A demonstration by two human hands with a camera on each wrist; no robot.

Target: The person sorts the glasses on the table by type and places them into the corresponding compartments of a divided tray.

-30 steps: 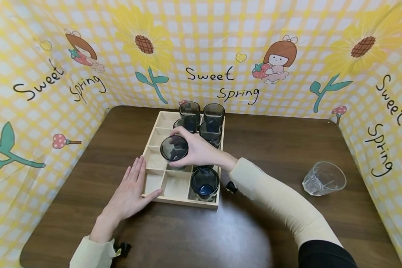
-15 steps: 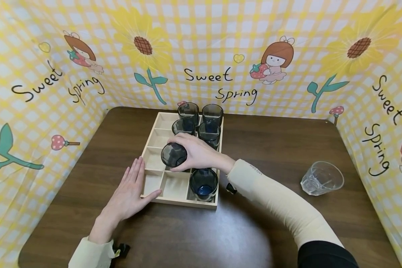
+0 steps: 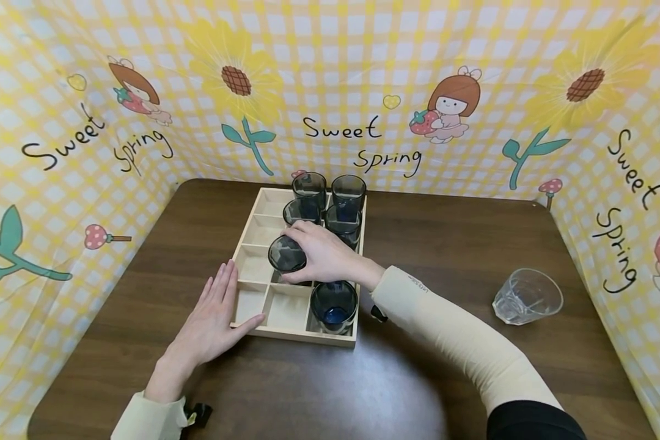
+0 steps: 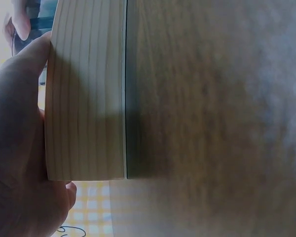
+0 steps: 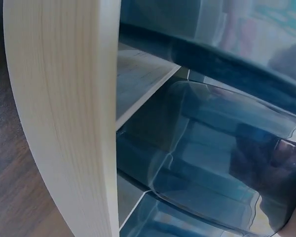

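My right hand (image 3: 324, 250) grips a smoky dark drinking glass (image 3: 287, 253) by its side, over the middle column of a wooden compartment tray (image 3: 308, 337). The glass leans a little; its base is hidden, so I cannot tell whether it touches the tray floor. Flat along the tray's left side lies my left hand (image 3: 206, 321), fingers straight, thumb over the front edge. In the left wrist view that hand touches the tray wall (image 4: 86, 98). Another dark glass (image 3: 334, 307) sits in the front right compartment, and several more fill compartments at the back.
A clear glass (image 3: 528, 296) stands on the brown table (image 3: 429, 244) to the right. A yellow checked cloth (image 3: 341, 73) with flowers and lettering hangs around the table's back and sides.
The dark glass in my right hand has tilted and shifted slightly right, the hand moving with it. My left hand stays at the tray's side.
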